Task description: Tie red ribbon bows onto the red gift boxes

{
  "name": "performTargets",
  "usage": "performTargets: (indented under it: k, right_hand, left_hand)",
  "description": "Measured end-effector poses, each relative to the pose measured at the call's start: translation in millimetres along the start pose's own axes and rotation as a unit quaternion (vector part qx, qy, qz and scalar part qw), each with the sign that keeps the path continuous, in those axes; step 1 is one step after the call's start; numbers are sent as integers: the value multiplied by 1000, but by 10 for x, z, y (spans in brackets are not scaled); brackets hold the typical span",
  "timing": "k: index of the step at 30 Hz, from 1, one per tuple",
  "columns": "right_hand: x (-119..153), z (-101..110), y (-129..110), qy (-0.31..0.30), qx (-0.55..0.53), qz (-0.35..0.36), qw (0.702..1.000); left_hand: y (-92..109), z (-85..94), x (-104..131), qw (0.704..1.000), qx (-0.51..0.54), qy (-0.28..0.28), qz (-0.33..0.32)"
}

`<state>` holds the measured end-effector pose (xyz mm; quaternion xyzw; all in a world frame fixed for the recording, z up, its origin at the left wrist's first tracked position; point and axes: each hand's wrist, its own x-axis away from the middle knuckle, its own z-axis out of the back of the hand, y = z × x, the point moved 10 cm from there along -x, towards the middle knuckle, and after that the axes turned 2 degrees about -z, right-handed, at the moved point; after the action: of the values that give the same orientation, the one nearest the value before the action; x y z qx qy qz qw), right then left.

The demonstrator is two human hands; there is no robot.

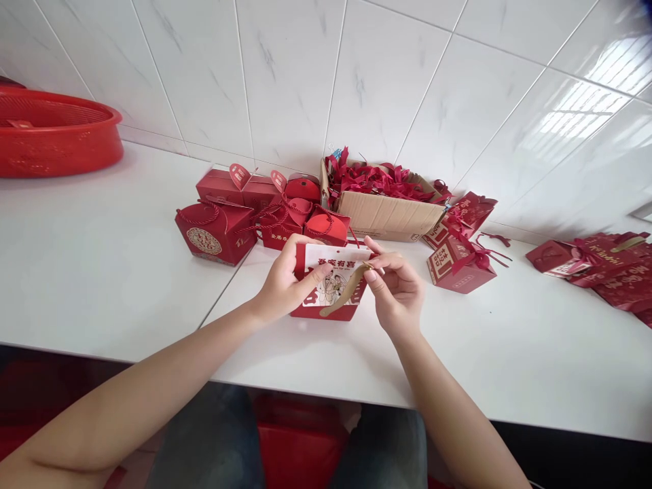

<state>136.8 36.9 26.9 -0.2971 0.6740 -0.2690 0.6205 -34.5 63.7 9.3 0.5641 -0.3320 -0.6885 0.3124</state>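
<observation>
A red gift box (326, 312) with a white printed front stands upright near the table's front edge. My left hand (286, 282) grips its left side, the thumb pressed on the printed front. Across that front hangs a gold strap (346, 295), its lower end loose near the box's bottom. At the box's upper right, my right hand (394, 285) pinches the strap's upper end between thumb and fingers. The fingers partly hide the box's top right corner.
Behind are several red boxes (216, 231) with cords and a cardboard box (390, 214) of dark red ribbons. Ribbon-tied boxes (461, 265) and flat red packaging (621, 272) lie right on the white table (305, 360). A red basket (56, 146) sits far left.
</observation>
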Motion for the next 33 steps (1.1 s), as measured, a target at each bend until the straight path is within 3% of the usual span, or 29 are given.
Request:
performTargets:
  k: [6, 16, 22, 25, 30, 33]
  right_hand:
    - [-5, 1, -6, 0, 1, 3, 1000]
    - [-6, -49, -88, -15, 21, 34, 999]
    - [-8, -20, -93, -11, 45, 42, 998]
    - [-4, -25, -194, -20, 104, 91, 990]
    - [52, -157, -428, -57, 237, 216, 945]
    - [71, -211, -473, -65, 279, 240, 928]
  left_hand:
    - [8, 5, -20, 999, -33, -3, 6]
    - [-31, 55, -17, 1000, 15, 26, 7]
    - [-64, -13, -19, 1000, 10, -7, 23]
    - [-58, -14, -25, 999, -17, -14, 25]
    - [-6, -32, -41, 999, -34, -32, 14]
    - [-5, -37, -45, 998, -39, -37, 15]
